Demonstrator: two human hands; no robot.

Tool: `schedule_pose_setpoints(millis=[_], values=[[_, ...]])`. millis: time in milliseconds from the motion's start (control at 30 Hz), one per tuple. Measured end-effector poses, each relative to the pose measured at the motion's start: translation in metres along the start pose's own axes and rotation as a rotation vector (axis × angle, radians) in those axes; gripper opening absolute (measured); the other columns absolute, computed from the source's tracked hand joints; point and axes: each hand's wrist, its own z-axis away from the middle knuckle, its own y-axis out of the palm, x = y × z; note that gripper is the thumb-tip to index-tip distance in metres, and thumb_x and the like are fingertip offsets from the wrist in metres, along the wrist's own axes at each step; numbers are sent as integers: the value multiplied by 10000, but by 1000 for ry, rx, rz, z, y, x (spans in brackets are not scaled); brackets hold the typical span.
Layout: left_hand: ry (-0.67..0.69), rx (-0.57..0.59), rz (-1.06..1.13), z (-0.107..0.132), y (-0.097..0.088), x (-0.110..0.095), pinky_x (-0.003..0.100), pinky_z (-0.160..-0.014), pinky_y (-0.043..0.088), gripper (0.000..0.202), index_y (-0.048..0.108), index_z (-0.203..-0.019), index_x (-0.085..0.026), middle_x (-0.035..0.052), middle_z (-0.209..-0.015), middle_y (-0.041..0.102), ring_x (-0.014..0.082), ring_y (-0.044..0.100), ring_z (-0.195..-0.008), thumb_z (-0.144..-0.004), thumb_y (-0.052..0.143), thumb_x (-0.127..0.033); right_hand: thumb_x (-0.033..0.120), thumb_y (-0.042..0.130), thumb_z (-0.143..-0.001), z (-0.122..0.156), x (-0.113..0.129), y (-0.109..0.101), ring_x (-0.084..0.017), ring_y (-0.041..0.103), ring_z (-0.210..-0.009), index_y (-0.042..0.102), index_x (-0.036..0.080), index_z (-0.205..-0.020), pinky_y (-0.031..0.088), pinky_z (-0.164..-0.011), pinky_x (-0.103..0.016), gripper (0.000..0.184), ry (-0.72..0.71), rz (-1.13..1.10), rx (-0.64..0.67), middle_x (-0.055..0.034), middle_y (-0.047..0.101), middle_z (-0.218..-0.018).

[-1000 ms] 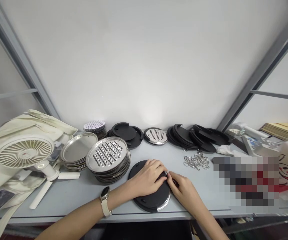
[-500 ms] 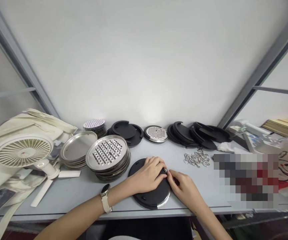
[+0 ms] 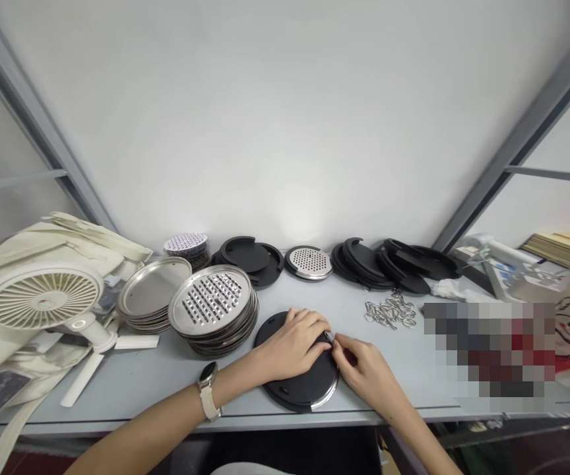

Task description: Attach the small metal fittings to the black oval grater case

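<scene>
A black round grater holder lies flat near the table's front edge, with a strip of shiny metal rim at its lower right. My left hand rests across its top, fingers bent and holding it down, thumb pointing towards its right edge. At that edge my right hand has thumb and forefinger pinched on a small metal clip. The fingers partly cover the clip, so its full shape is hidden. To the right lies a pile of wire hooks.
Left are stacked grater plates and plain metal discs, a white fan and a cream bag. Along the wall stand black holders, a finished-looking grater and more black holders. A blurred patch covers the right side.
Both hands stay at almost the same place on the holder. The small metal clip shows slightly differently between my fingers. The view has shifted a little.
</scene>
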Motion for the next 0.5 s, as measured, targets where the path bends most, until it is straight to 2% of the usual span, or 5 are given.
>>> schedule_pose_setpoints(millis=[300,500], values=[[4,3,-11,0,0,-1,374,-973,346,198,522,-1130,-187,70,-1140,579,202,507,-1096,-942,466,-214,310,369,-939,1,-1,0,-136,461,-493,437,211,-625,303,-503,-237,336,-18,-20,-12,20,509,-538],[20,4,-5,2,0,-1,353,-1001,348,239,493,-1187,-179,87,-1205,536,192,474,-1164,-957,435,-205,308,361,-952,2,-1,-1,-137,478,-506,458,209,-643,318,-517,-234,339,-24,-18,-7,18,534,-554]])
